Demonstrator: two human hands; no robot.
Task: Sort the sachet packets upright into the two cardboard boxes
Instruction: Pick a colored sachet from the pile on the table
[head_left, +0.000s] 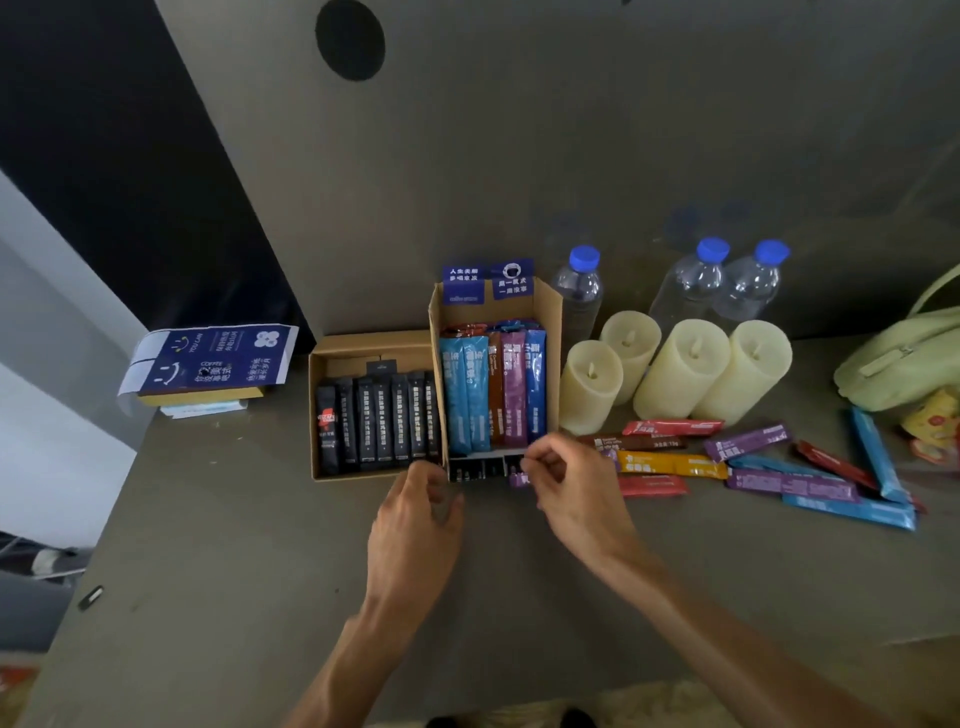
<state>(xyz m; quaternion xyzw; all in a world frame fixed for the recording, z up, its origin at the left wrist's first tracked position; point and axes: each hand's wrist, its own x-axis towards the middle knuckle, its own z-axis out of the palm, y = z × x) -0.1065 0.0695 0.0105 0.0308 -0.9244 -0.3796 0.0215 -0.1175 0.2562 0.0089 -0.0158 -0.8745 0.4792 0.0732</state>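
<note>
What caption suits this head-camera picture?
The right hand pinches a purple sachet before the taller cardboard box of coloured sachets; left hand near the low box of black sachets.

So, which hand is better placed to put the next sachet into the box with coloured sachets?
The right hand: it pinches a purple sachet at the front of that box, and the loose sachets lie on its side of the table.

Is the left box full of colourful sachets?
No, the left box holds black sachets; the colourful sachets stand in the right box.
</note>
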